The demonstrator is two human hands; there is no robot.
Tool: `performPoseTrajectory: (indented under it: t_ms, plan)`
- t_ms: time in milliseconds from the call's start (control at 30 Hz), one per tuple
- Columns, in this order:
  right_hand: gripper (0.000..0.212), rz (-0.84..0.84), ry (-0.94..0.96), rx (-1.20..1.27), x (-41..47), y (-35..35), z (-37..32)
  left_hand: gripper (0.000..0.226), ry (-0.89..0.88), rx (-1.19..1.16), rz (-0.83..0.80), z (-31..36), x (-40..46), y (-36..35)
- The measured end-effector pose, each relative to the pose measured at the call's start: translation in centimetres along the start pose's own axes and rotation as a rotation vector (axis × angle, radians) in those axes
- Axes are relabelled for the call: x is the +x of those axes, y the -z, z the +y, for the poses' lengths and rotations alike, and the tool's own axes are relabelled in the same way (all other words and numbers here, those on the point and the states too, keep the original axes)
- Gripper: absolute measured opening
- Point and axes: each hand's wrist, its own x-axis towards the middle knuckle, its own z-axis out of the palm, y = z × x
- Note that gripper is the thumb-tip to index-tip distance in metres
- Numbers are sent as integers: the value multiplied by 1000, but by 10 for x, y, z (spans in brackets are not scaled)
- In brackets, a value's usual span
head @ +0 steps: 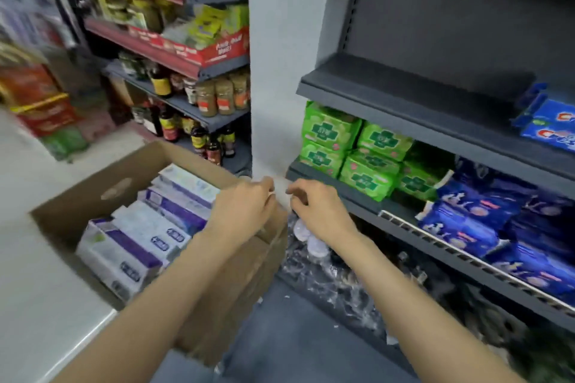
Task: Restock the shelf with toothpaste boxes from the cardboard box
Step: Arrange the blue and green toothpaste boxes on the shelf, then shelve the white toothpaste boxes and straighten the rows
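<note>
The cardboard box (93,193) sits on the floor at left, packed with purple-and-white toothpaste boxes (146,227). The left hand (245,205) hovers over its near-right corner, fingers loosely curled and holding nothing. The right hand (317,208), just beside it by the grey shelf (404,109), is likewise loosely curled and holds nothing.

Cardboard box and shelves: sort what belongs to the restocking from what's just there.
Job: cardboard box, toothpaste boxes inside it, dark shelf, left hand, right hand.
Not the job: green packs, blue packs, sauce bottles, jars.
</note>
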Motion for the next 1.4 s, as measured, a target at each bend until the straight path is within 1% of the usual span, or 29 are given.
performPoseTrajectory:
  t_ms: [167, 267, 333, 400, 467, 533, 600, 633, 733, 867, 933, 1033, 1100, 1167, 1233, 1333, 1400]
  plan:
    - [26, -151, -59, -23, 46, -108, -54, 23, 145, 67, -203, -128, -23, -31]
    - [23, -212, -129, 10, 74, -166, -76, 24, 183, 70, -340, -203, -28, -53]
    - [29, -249, -187, 10, 91, -198, -86, 29, 159, 51, -471, -247, -26, -67]
    - [35, -290, -246, 19, 106, -228, -91, 41, 83, 44, -611, -285, -20, -81]
    - [35, -317, -311, 33, 121, -255, -89, 55, 25, 33, -723, -313, -13, -93]
    - [37, -350, -379, 17, 131, -274, -85, 65, -5, 16, -796, -333, -5, -105]
    - [48, -398, -449, 1, 139, -285, -81, 69, -43, 0, -837, -348, 3, -117]
    - [52, -416, -478, -10, 144, -290, -77, 69, -68, 4, -837, -353, 6, -122]
    - [52, -418, -496, -95, 158, -301, -67, 71, -174, 65, -768, -363, 13, -136]
    - [66, -435, -497, -283, 175, -309, -66, 85, -272, 144, -767, -362, 24, -147]
    - [62, -423, -471, -395, 179, -312, -67, 85, -308, 153, -783, -360, 34, -149]
    - [50, -411, -400, -602, 179, -317, -70, 83, -334, 99, -829, -362, 39, -154]
    - [43, -389, -365, -649, 175, -320, -70, 78, -325, 45, -832, -363, 36, -156]
    - [42, -412, -363, -633, 171, -320, -69, 74, -318, 6, -806, -364, 33, -154]
    - [39, -433, -404, -547, 168, -311, -65, 69, -316, 2, -745, -364, 31, -149]
    - [23, -403, -501, -280, 162, -282, -61, 52, -311, -3, -582, -364, 28, -140]
    - [19, -349, -560, -109, 150, -262, -57, 44, -263, -95, -503, -365, 25, -131]
